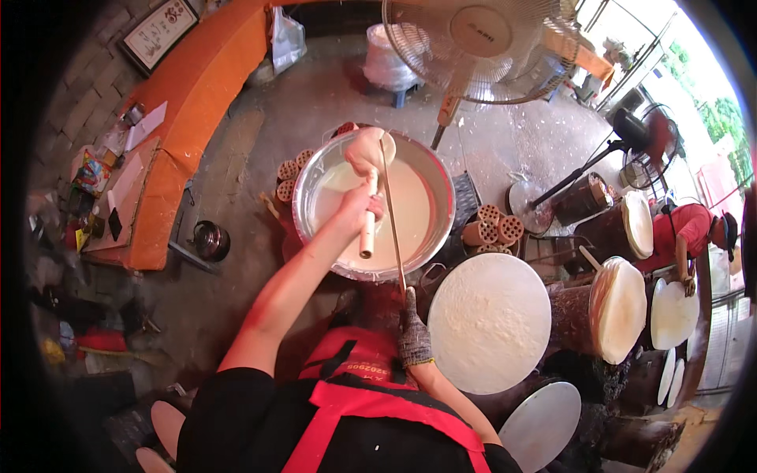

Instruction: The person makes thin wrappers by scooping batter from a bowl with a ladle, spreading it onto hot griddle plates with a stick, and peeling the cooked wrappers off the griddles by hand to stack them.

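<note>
My left hand is bare and closed around the bamboo handle of a ladle. The ladle's batter-coated scoop is over a wide metal basin of pale batter. In a grey knitted glove, my right hand grips a long thin stick or blade; its far end lies against the scoop. Beside the glove, a pale batter layer covers a round griddle. Below it on the right, another round plate has a smooth, pale surface.
Perforated coal briquettes stand beside the basin. A standing fan is beyond it; another fan is at right. Drum-like stoves carry pale rounds. A person in red bends over one. A kettle sits near the orange-covered table.
</note>
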Demonstrator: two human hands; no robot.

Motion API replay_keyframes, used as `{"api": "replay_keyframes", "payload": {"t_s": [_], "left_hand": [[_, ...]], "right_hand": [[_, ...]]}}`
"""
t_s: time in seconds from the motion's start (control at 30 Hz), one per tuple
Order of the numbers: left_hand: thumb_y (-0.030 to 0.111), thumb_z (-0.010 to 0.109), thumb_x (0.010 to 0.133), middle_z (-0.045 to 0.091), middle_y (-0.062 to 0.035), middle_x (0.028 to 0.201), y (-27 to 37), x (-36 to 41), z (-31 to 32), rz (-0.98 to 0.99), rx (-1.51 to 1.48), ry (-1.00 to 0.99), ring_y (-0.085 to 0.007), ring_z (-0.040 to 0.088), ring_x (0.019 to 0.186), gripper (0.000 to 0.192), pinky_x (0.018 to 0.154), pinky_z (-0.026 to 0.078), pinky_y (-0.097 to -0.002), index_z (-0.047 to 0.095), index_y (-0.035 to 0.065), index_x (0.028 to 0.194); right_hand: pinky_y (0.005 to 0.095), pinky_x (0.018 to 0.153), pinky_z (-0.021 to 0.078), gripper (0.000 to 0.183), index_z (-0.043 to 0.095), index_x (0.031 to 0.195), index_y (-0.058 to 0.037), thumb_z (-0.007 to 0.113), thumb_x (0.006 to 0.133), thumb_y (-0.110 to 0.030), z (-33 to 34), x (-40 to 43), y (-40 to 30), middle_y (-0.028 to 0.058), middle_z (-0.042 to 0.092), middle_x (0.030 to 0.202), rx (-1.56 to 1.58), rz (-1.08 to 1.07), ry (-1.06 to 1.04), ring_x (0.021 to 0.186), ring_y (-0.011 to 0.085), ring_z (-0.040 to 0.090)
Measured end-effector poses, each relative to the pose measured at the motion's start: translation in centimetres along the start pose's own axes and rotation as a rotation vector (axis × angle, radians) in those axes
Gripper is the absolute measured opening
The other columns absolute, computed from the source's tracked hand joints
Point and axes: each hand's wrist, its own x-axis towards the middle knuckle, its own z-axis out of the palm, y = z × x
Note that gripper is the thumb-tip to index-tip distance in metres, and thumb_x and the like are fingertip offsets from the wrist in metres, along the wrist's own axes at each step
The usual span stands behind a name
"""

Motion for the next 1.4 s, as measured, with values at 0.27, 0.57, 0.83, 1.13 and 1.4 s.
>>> {"api": "replay_keyframes", "payload": {"t_s": [0.27,0.57,0.83,1.13,1.4], "left_hand": [[0.032,0.043,0.095,0.038,-0.0004,0.065,5.8,-14.7,8.5,0.482,0.568,-0.068,-0.0034,0.031,0.043,0.024,0.033,0.026,-0.017,0.037,0.0093,0.088],[0.026,0.038,0.096,0.037,-0.0006,0.06,14.6,-8.6,6.2,-0.054,0.749,-0.084,-0.0046,0.032,0.04,0.026,0.031,0.029,-0.0159,0.036,0.0011,0.088],[0.021,0.037,0.096,0.038,0.0008,0.063,8.0,-7.8,5.6,-0.561,0.65,-0.029,-0.0031,0.035,0.044,0.021,0.032,0.032,-0.0154,0.037,-0.0005,0.096],[0.007,0.044,0.089,0.035,0.0025,0.063,-11.7,-14.2,18.4,-1.001,1.217,-0.222,-0.0005,0.034,0.046,0.014,0.033,0.03,-0.0121,0.04,-0.0018,0.1],[0.016,0.058,0.074,0.051,-0.0022,0.061,-41.7,-22.5,29.9,0.009,2.217,-1.376,-0.0097,0.048,0.045,0.019,0.038,0.038,-0.0241,0.054,0.0004,0.085]], "right_hand": [[0.0464,0.06,0.0451,0.068,0.019,0.142,-0.017,0.048,0.081,-0.01,-6.9,-1.4,-2.5,0.0193,0.057,0.098,-0.046,-0.398,0.317,0.074,0.0373,0.058],[0.0447,0.061,0.0484,0.064,0.027,0.139,-0.0167,0.049,0.079,-0.006,-6.0,5.1,-10.3,0.0197,0.057,0.109,-0.44,-0.073,0.346,0.081,0.0352,0.062],[0.0467,0.069,0.0478,0.053,0.033,0.136,-0.0113,0.049,0.086,-0.012,-0.7,-8.7,-2.2,0.0268,0.055,0.108,0.017,0.021,0.784,0.087,0.0428,0.058],[0.0389,0.073,0.0486,0.049,0.037,0.135,-0.011,0.052,0.088,-0.013,4.2,-29.2,6.0,0.0195,0.056,0.113,0.305,0.53,1.192,0.09,0.0359,0.06],[0.0358,0.055,0.0451,0.041,0.043,0.128,-0.0085,0.047,0.092,-0.027,-6.7,-42.7,12.4,0.0132,0.056,0.076,0.305,0.477,1.454,0.06,0.0242,0.055]]}}
